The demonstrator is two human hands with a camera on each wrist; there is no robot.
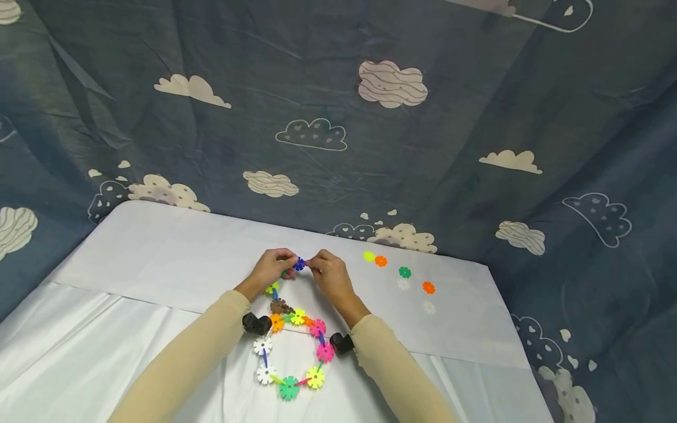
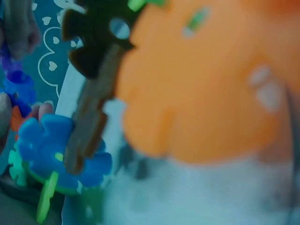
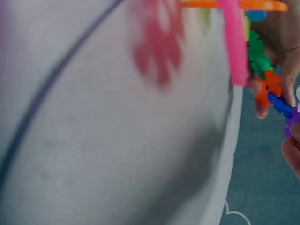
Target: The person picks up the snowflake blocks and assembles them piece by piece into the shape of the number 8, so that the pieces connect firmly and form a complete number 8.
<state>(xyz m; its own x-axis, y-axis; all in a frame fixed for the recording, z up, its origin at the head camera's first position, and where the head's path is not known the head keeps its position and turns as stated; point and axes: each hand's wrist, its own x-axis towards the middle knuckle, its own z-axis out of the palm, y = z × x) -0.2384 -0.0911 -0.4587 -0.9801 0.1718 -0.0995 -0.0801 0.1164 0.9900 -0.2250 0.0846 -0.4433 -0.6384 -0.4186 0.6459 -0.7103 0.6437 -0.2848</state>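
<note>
My left hand [image 1: 271,269] grips the upper end of a chain of slotted flower discs, its fingertips on a dark blue disc [image 1: 299,264]. A purple disc [image 3: 291,124] meets that blue disc, pinched between the thumb and finger of my right hand [image 1: 332,279]. Below the blue one come an orange disc [image 3: 269,86] and a green disc [image 3: 258,54]. The chain hangs down past a brown disc [image 1: 278,306] to a closed ring of linked discs, with a green disc [image 1: 288,388] at its near side. An orange disc [image 2: 201,89] fills much of the left wrist view, blurred.
Loose discs lie on the white cloth to the right: a yellow one [image 1: 369,256], orange ones [image 1: 429,287], a green one [image 1: 404,272] and white ones [image 1: 429,307]. A dark cloud-patterned curtain [image 1: 317,194] hangs behind the table. Black wrist cameras [image 1: 257,324] sit beside the ring.
</note>
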